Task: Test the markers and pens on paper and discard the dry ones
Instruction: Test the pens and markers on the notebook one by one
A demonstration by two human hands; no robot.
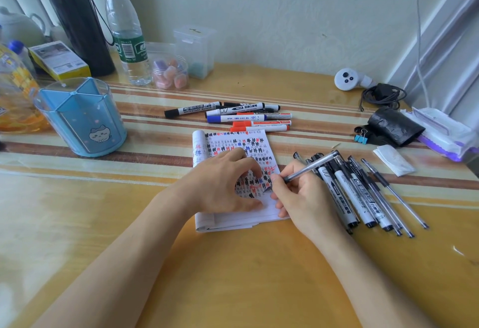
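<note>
One desk (233,276) with a glossy yellow top and a striped band across its middle carries all items. At its far left corner stands a tall black flask (77,24), upright against the wall. A blue pen holder (83,120) with a cartoon face stands in front of the flask, upright and divided into compartments. A clear water bottle (127,37) with a green label stands just right of the flask.

The paper (241,143) lies at the centre of the desk, its top page folded back at the left edge and its face covered with black, red and blue hash marks.

The left hand (223,185) rests on the paper with arched, spread fingers; the fingertips and thumb press the sheet down. The right hand (298,198) rests at the right edge of the paper and pinches a pen (311,165) between thumb and fingers. The pen tip touches the lower part of the sheet, and the capped end points up and to the right.

A group of markers (233,116) with black, blue and red caps lies side by side on the desk just beyond the paper. A pile of pens and markers (363,193) lies on the desk just right of the right hand, apart from the paper.

A blue binder clip (361,137) lies well beyond that pile, beside a black roll (394,125).
</note>
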